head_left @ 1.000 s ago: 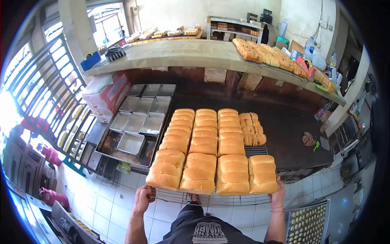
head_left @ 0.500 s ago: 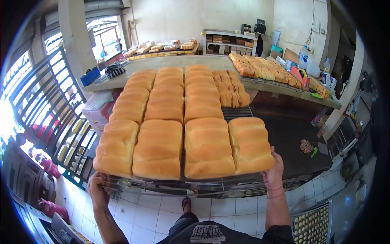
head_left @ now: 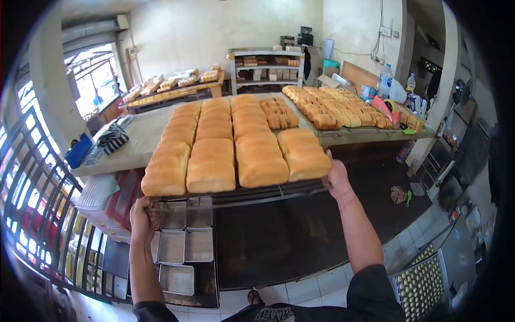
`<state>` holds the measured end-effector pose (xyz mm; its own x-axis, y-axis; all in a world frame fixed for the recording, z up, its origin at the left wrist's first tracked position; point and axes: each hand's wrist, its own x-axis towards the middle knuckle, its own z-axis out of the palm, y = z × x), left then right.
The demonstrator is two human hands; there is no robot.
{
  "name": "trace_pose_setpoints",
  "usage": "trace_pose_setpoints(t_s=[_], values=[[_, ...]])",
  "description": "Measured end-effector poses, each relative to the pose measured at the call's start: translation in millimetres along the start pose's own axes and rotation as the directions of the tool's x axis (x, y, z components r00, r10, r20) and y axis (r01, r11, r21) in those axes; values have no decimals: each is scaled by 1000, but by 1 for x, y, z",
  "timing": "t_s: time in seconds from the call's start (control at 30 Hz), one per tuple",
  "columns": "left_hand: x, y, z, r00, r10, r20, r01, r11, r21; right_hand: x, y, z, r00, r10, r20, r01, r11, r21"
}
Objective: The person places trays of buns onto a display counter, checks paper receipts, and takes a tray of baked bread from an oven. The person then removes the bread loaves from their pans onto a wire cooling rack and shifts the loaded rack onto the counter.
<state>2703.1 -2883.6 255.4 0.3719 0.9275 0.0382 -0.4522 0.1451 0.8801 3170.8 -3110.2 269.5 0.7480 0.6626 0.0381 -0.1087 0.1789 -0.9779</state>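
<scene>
My left hand (head_left: 144,219) is closed around the near left corner of a metal cooling rack (head_left: 252,196). At the rack's near right corner, my right hand (head_left: 337,176) grips the edge, its fingers partly hidden beside the bread. Rows of golden-brown bread loaves (head_left: 211,165) sit on the rack, along with a darker-streaked loaf (head_left: 280,112) at its far right. In this view the rack's far part overlaps the pale counter (head_left: 129,140), while its near edge hangs out over a lower dark table (head_left: 263,241).
Empty baking tins (head_left: 178,279) stand on the lower table at left. More bread (head_left: 338,107) covers the counter's right side, near water bottles (head_left: 385,80). A striped cloth bundle (head_left: 112,138) lies at the counter's left. A pillar (head_left: 437,91) rises at right.
Both hands have carried the loaded rack forward, farther from my body and over the counter. The baking tins beneath have come into view at the lower left.
</scene>
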Motion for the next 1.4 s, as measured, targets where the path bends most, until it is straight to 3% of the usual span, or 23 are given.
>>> trace_pose_setpoints(t_s=[0.07, 0.17, 0.3, 0.47, 0.73, 1.07, 1.17, 1.23, 1.3, 1.33, 1.37, 1.4], values=[[43, -15, -2, 998, -55, 28, 58, 994, -92, 20, 4, 1, 1000, 13, -24, -13, 1000, 1], [81, -22, 13, 993, -91, 77, 103, 981, -164, 30, 4, 11, 1000, 21, 10, -22, 970, 240], [53, -33, 60, 980, 148, -136, -145, 989, 32, -7, 21, 16, 998, -43, 42, 18, 884, 467], [74, -46, 44, 981, 178, -74, -173, 983, 68, 0, 38, 34, 987, -160, 5, 145, 904, 402], [149, -66, 86, 969, 130, -208, -113, 989, 92, 101, 41, 26, 990, -124, 62, 93, 926, 366], [190, -86, 87, 984, 107, -142, -99, 993, 65, 140, 42, 18, 997, -81, 7, 73, 929, 363], [174, -78, 102, 980, 60, -192, -31, 988, 151, 135, 42, 19, 995, -83, -56, 96, 945, 314], [148, -76, 108, 996, 19, -91, 2, 974, 225, 121, 44, 17, 994, -90, -68, 105, 959, 262], [107, -72, 120, 981, -40, -192, 93, 958, 272, 93, 58, 15, 994, -109, -15, 110, 976, 186], [72, -73, 118, 989, -52, -135, 84, 967, 240, 76, 76, 11, 991, -105, 82, 90, 982, 167], [49, -79, 105, 991, -129, -32, 133, 960, 248, 57, 98, 8, 995, -64, 81, 58, 995, 83], [10, -82, 96, 982, -138, 130, 93, 948, 305, 31, 122, 5, 989, -26, 143, 19, 999, 45]])
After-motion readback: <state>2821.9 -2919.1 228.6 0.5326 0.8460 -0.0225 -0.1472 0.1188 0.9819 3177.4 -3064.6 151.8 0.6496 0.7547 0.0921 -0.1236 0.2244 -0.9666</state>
